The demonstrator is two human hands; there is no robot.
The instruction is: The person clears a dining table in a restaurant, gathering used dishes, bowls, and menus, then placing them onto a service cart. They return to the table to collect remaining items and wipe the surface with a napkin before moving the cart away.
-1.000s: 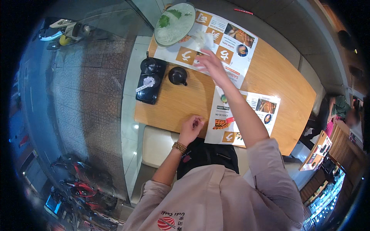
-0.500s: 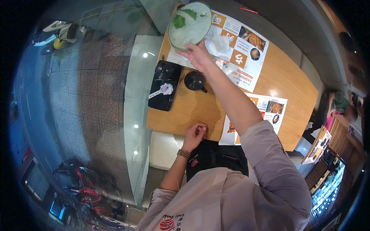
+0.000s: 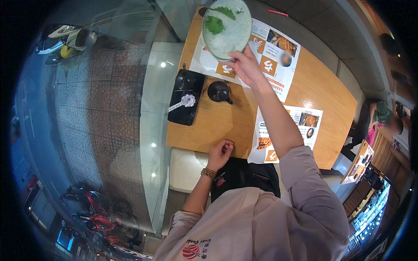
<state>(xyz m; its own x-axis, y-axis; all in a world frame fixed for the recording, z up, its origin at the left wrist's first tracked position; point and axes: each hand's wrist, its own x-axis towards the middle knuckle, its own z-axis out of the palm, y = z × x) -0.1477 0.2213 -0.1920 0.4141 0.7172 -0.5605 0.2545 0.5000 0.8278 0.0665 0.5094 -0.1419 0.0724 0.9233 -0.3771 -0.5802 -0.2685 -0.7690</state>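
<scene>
In the head view, the right hand (image 3: 248,69) grasps the pale green plate (image 3: 248,34) by its near rim, fingers pinched there; the plate is at the table's far left end, over part of the far printed sheet (image 3: 278,74), and whether it rests or hangs just above cannot be told. The left hand (image 3: 221,154) lies at the near edge of the table (image 3: 226,126), fingers curled, and whether they hide something cannot be told. Held from one side only, the plate could tip if its far side lacks support, sliding the white shreds (image 3: 228,35) off; a slack pinch could let the rim slip. A rim dragged low could rumple the sheet, and a low swing toward the person could knock the loose dark pot (image 3: 219,92). Counted: one plate, bearing one bed of shreds, two larger green leaves (image 3: 214,25) and one small sprig (image 3: 238,11); two printed sheets; one black tray (image 3: 185,115) with one dark vessel (image 3: 185,80) and one white rosette (image 3: 188,101); one loose pot beside it; one thin red packet (image 3: 278,13) beyond the table.
</scene>
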